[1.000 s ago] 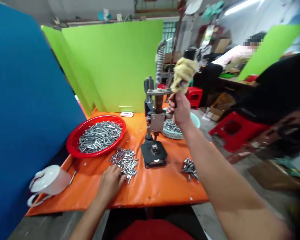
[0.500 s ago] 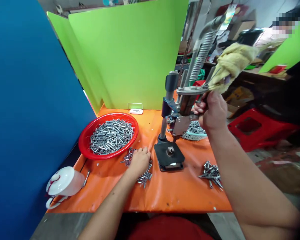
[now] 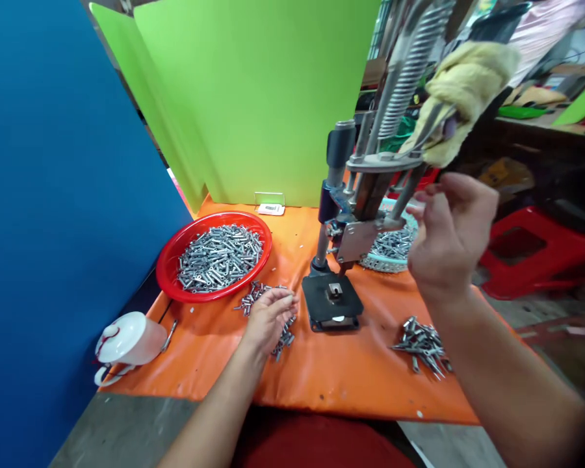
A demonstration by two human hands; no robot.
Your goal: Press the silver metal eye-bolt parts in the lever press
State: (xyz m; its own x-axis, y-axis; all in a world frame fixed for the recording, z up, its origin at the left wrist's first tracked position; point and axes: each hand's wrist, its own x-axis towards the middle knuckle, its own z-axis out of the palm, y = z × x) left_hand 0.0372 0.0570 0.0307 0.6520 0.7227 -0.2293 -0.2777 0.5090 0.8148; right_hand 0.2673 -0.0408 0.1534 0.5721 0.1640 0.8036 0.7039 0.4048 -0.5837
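My left hand point(image 3: 269, 318) is closed in a pinch above a loose pile of small metal pins point(image 3: 283, 341); what sits between its fingertips is too small to make out. My right hand point(image 3: 451, 231) is off the lever, just right of the hand press point(image 3: 358, 240), with its fingers loosely curled and apart. A yellow cloth point(image 3: 468, 91) is wrapped around the press handle above this hand. On the black press base point(image 3: 314, 302) stands a small metal fixture point(image 3: 335, 292), left of the right forearm.
A red basin point(image 3: 163, 266) full of metal tubes stands at the left. Behind the press is a light-blue basket point(image 3: 385, 263) of metal parts. More metal parts point(image 3: 422, 344) lie at the right. A white lidded mug point(image 3: 139, 341) sits by the left edge; a green partition point(image 3: 263, 104) closes the back.
My right hand has let go of the press lever and moved right. My left hand has lifted from the pin pile, its fingertips now together. The view has shifted slightly.
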